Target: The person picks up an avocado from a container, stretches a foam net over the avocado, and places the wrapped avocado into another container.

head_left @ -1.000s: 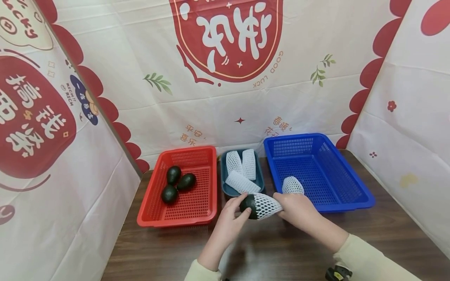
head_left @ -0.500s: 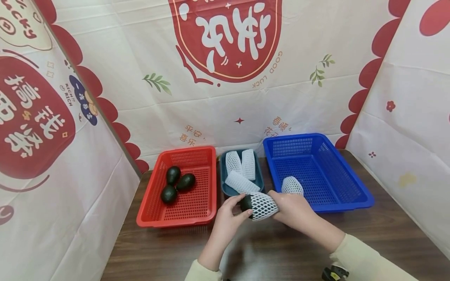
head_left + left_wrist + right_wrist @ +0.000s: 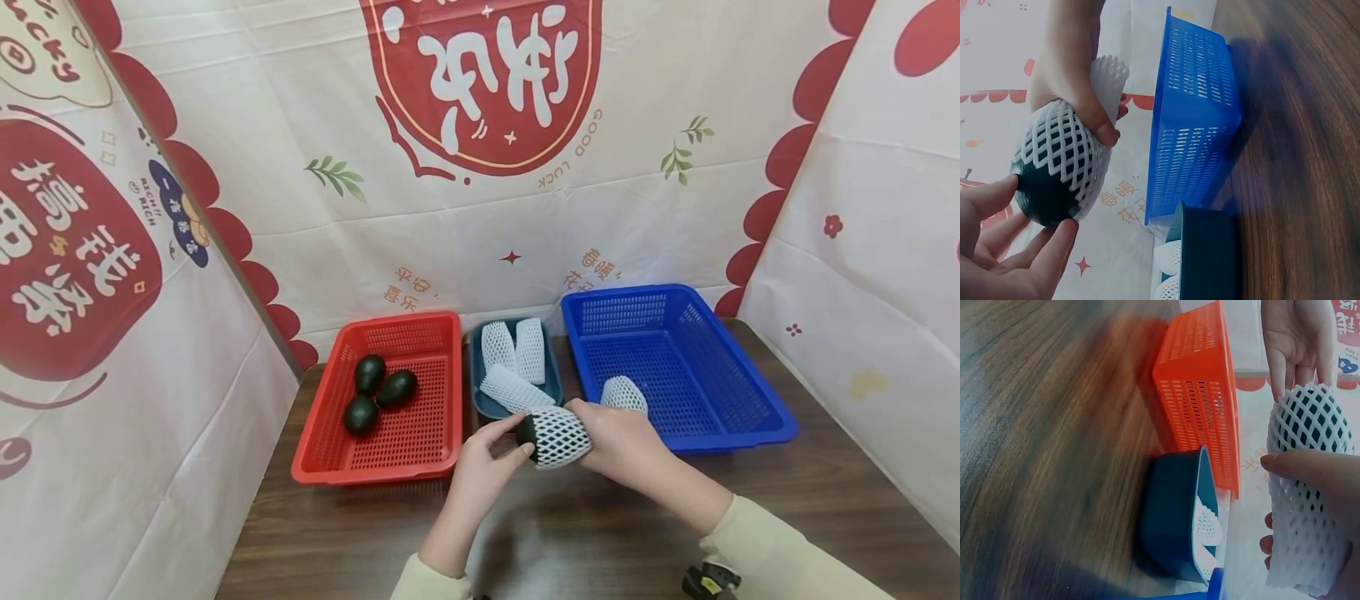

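Observation:
An avocado (image 3: pixel 1044 197), dark green, is held between both hands above the table, with a white foam net sleeve (image 3: pixel 558 437) stretched over most of it. Fingertips and thumb of my left hand (image 3: pixel 486 467) pinch its bare end. My right hand (image 3: pixel 622 442) grips the sleeve around its other end. In the right wrist view the loose tail of the foam net (image 3: pixel 1304 550) extends past the right palm. Three bare avocados (image 3: pixel 396 388) lie in the red basket (image 3: pixel 307 454). Behind the hands, the teal tray (image 3: pixel 558 387) bears three flat foam nets (image 3: pixel 531 350).
To the right stands a blue basket (image 3: pixel 720 358), holding a net-wrapped avocado (image 3: pixel 624 396) at its near left corner. All containers rest on a brown wooden table (image 3: pixel 360 533). A printed cloth (image 3: pixel 480 225) hangs behind and at both sides.
The foam net has moved left along the avocado and now covers more of it, leaving a smaller bare end. My right hand has shifted slightly left with it. Baskets and tray stay put.

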The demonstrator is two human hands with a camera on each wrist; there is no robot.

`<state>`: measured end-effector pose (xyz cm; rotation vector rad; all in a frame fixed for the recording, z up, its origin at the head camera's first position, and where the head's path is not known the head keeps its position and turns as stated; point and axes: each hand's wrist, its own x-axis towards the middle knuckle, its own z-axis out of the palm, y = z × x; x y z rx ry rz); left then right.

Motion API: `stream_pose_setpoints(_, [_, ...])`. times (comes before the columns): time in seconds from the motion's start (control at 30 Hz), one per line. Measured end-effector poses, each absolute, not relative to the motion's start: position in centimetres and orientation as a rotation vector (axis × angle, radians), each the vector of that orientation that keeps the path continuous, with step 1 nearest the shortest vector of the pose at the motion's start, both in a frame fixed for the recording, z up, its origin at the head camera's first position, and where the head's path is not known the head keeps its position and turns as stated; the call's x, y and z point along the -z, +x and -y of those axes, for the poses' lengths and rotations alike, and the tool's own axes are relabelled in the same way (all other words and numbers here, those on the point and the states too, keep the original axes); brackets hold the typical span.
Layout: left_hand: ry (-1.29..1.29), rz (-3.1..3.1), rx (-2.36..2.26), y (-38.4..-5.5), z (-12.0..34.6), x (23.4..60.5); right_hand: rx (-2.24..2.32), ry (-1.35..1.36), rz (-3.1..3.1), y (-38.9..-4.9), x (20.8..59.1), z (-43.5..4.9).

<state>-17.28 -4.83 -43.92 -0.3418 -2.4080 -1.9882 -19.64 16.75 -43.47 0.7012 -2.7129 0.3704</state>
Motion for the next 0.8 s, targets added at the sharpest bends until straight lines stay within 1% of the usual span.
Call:
stream_pose_setpoints(0.17, [-0.290,2.410,1.948,-17.3,4.5,43.7,-0.407,0.696,2.732,-19.7,43.5,-16.4])
stream_pose_setpoints(0.53, [-0.288,2.396,1.766,-17.2,4.1,43.9,-0.510,0.702,2.727,-19.6,43.6,-15.5])
stream_pose_setpoints(0.8, [-0.251,2.399,1.757,-17.2,3.8,43.8,-0.567,0.708,2.733,-19.6,43.6,-15.0])
